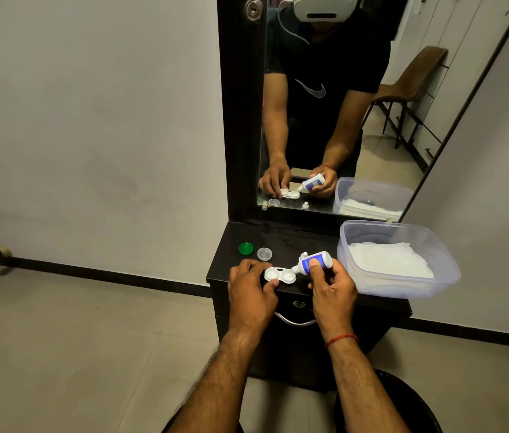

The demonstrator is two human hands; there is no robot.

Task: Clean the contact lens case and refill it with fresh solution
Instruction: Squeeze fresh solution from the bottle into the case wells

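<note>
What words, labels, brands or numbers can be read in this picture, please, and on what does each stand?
No word or number can be read.
On the solution bottle: a blue label, its print too blurred to read.
On the shirt in the mirror: a pale swoosh logo, no letters.
On the lens case, green cap and clear cap: no marking seen.

Two caps (pixel 245 248), apparently; one bottle (pixel 325 257), case (pixel 279 275), tub (pixel 397 287).

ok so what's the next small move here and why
Probably squeeze the bottle gently. The right hand holds it tilted, nozzle at the right well of the case; the left hand pinches the case steady; the green cap and clear cap lie behind it.
</note>
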